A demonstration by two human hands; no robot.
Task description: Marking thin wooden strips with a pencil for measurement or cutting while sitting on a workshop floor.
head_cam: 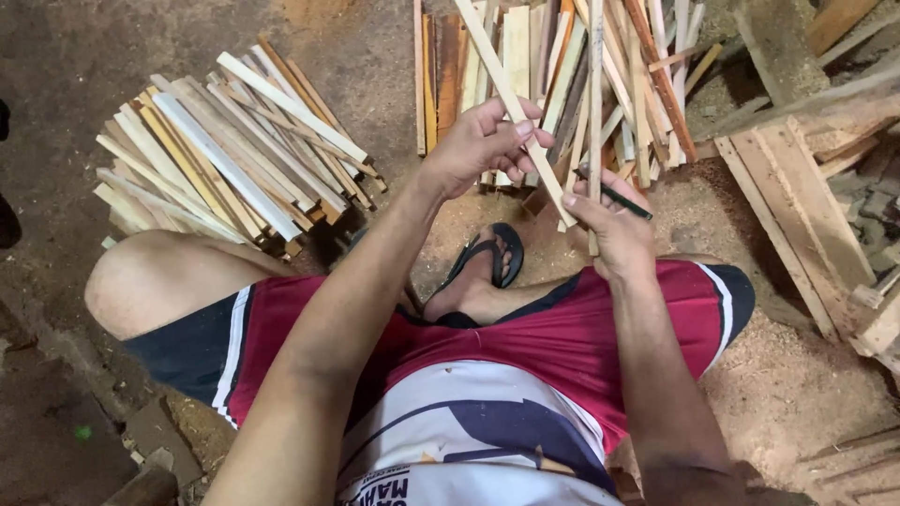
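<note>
I see a pale wooden slat (511, 98) running on a slant from the top of the view down to the right, and my left hand (478, 145) has its fingers (520, 126) wrapped around the middle of it. Just right of that grip, my right hand (614, 225) pinches a second, thinner strip (594, 103) that stands nearly upright; its lower end pokes out below the fingers (586, 201). The same hand also clasps a dark pencil (619, 199), which sticks out to the right. The two pieces cross just above the right hand.

Behind both hands, farther away from me, lies a loose heap of slats (562, 66) on the floor. Well off to the left of the left hand sits a neater stack of slats (234, 150). Below the hands, a foot in a black sandal (487, 258) rests on the sawdust-covered floor (778, 375). To the right of the right hand lie broader wooden boards (797, 206).
</note>
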